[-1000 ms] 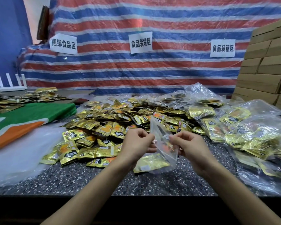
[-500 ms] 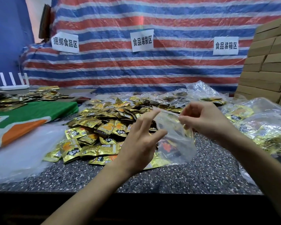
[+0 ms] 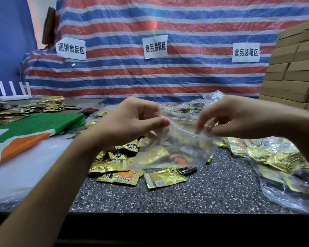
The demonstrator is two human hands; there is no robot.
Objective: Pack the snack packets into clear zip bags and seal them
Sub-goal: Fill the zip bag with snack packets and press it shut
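The bag [image 3: 177, 148] hangs above the counter [image 3: 203, 191], packets [image 3: 155, 155] settled at its bottom. The left hand [image 3: 132, 122] pinches one end of the zip strip [image 3: 182, 120] and the right hand [image 3: 227, 118] the other, mouth up so nothing spills. Sealing looks like the step here, with the loose pile [image 3: 118, 177] waiting underneath.

Entry: small food-packing workroom. A red, white and blue striped tarpaulin [image 3: 185, 75] is hung as a backdrop and labelled with three paper signs, by which zones for food bundling [image 3: 71, 49], bagging [image 3: 155, 46] and boxing [image 3: 246, 52] are marked. Plain cardboard cartons [image 3: 292, 68] are stacked at the right; gold snack packets [image 3: 118, 164] are heaped on a speckled counter [image 3: 212, 189] beside filled clear bags [image 3: 278, 157].
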